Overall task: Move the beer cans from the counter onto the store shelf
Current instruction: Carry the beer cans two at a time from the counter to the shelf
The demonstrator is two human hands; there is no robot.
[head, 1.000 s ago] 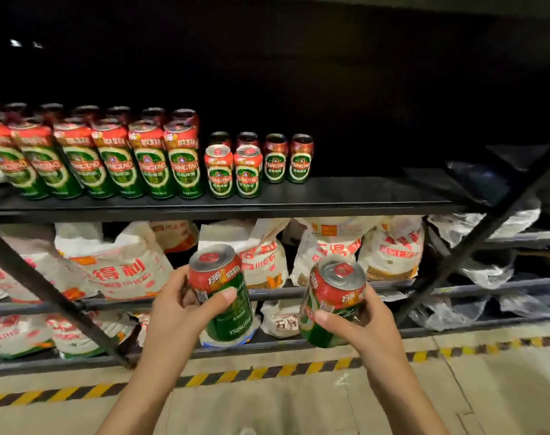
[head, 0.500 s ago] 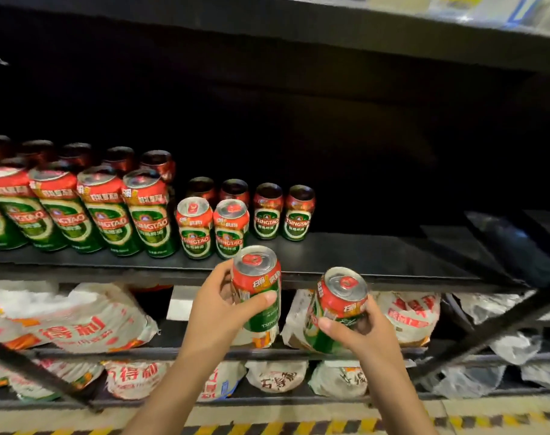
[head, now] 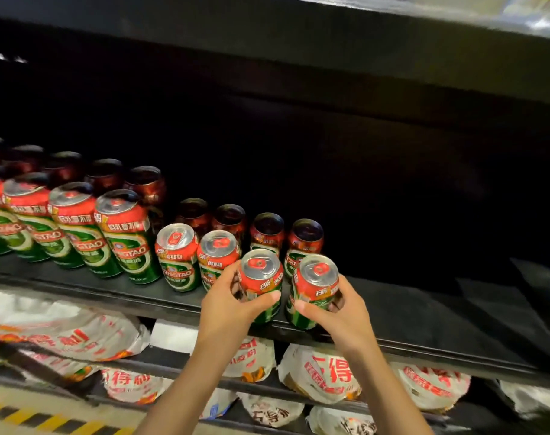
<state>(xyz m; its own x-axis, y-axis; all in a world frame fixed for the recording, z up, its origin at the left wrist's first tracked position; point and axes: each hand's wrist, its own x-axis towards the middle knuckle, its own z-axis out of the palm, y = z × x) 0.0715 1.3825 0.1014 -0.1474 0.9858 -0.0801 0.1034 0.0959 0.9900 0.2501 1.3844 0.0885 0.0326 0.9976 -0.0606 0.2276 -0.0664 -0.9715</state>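
Two cans in hand: one per hand, so I fill two slots in a single reach.
Left hand (head: 233, 304): fingers and thumb curled round the left can (head: 260, 282), held low on the green body so the red top and label face out.
Right hand (head: 336, 312): wrapped round the right can (head: 314, 288) the same way, thumb across the front.
Where the cans are: both upright at the front edge of the store shelf (head: 424, 312); whether their bases already touch the board I cannot tell, my hands hide them.
Why here: they line up just right of the two short cans (head: 178, 255) in the front row, and just in front of the two back cans (head: 305, 238), so the block grows rightward in tidy pairs.
Why side by side: the two held cans sit close together, nearly touching, matching the spacing of the row.
Tall cans (head: 127, 235): further left, a separate group, so I keep short with short.
Free room: the shelf to the right is dark and bare, space for later pairs.
Below: white printed bags (head: 330, 373) on the lower shelf, not my concern.
Bench: not in view.
Next, I judge: set both down square, then let go without nudging neighbours.
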